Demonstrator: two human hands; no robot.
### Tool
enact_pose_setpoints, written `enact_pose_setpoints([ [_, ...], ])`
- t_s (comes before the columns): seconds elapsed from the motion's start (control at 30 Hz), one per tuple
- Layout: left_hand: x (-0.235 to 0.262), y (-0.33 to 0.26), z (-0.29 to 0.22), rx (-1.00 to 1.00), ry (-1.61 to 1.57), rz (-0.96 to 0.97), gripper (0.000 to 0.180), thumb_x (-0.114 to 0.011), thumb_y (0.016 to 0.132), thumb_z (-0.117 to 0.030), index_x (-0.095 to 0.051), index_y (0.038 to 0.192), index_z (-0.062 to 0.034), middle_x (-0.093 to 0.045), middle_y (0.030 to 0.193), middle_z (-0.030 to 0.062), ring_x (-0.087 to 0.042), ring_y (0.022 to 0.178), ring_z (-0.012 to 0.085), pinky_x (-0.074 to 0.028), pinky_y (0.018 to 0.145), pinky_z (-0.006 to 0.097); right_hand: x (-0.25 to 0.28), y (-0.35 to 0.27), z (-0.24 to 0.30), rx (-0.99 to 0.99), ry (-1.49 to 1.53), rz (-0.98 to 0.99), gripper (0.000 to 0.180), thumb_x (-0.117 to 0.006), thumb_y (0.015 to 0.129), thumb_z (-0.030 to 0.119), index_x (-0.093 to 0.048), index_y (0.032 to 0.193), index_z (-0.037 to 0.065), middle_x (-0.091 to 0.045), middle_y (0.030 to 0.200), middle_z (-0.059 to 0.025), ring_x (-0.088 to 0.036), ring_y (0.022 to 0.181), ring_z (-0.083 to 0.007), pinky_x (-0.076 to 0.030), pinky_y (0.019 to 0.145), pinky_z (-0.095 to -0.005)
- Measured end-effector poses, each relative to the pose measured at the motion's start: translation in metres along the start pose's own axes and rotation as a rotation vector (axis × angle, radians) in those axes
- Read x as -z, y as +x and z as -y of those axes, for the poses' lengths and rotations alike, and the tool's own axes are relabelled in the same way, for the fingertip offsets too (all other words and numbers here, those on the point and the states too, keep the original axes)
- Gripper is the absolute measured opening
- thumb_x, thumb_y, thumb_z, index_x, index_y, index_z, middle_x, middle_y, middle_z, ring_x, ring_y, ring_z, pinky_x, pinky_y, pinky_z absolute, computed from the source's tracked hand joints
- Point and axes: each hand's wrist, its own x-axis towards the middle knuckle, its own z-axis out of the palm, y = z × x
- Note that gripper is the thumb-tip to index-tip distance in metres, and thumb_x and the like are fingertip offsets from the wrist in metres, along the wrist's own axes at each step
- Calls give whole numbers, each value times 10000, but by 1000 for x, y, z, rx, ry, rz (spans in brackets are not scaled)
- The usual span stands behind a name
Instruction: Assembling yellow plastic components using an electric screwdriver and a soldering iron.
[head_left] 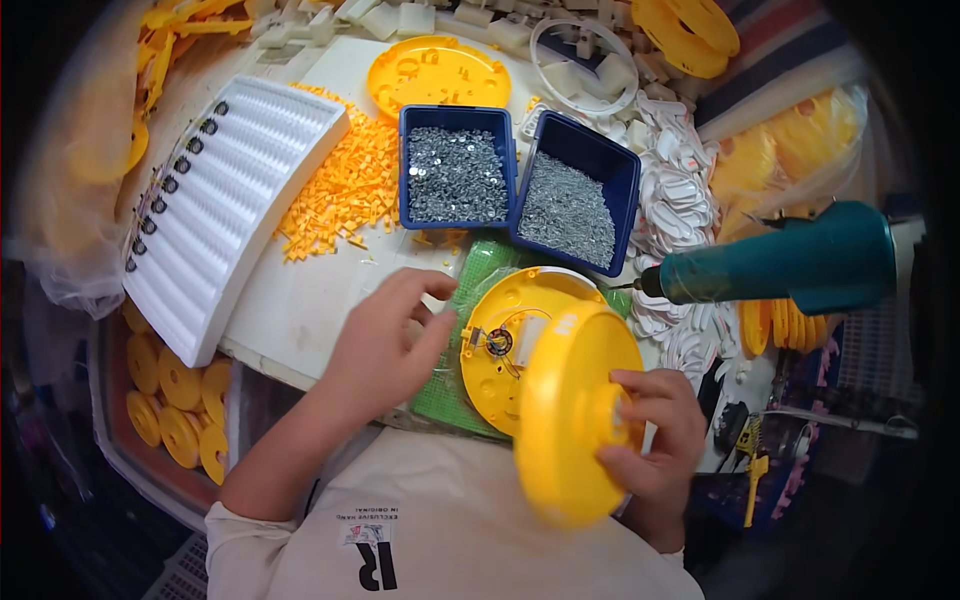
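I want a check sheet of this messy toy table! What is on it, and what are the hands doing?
Surface: white table, with a green mat under the work.
Job's things: open yellow round base showing small parts inside; yellow round cover, tilted on edge.
Clutter: two blue bins of small metal screws, a heap of small orange pieces, a white ribbed tray, white plastic parts, a teal power screwdriver.
Grippers: left hand touches the base's edge; right hand grips the cover.
Cables: thin wires inside the base.
Surroundings: yellow discs in a crate at lower left.
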Motion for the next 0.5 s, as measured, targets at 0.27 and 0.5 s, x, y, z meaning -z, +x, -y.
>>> enact_pose_setpoints([
  [0.27, -26, 2, 8, -22, 55, 152, 376, -657, 954, -121, -640, 1311, -2, -708, 1130, 186, -718, 841, 264, -570, 768, 356, -37, 8, -26, 13, -370, 20, 472, -858, 712, 170, -695, 1136, 43, -698, 1169, -152, -627, 1046, -346, -485, 931, -446],
  [0.5, -19, 7, 12, -41, -23, 212, 378, -606, 947, -123, -637, 1305, -7, -699, 1177, 221, -689, 1016, 397, -550, 906, 455, -43, 19, -29, -5, -395, 82, 452, -890, 680, 173, -745, 1092, 59, -700, 1152, -145, -645, 1032, -327, -505, 911, -433],
])
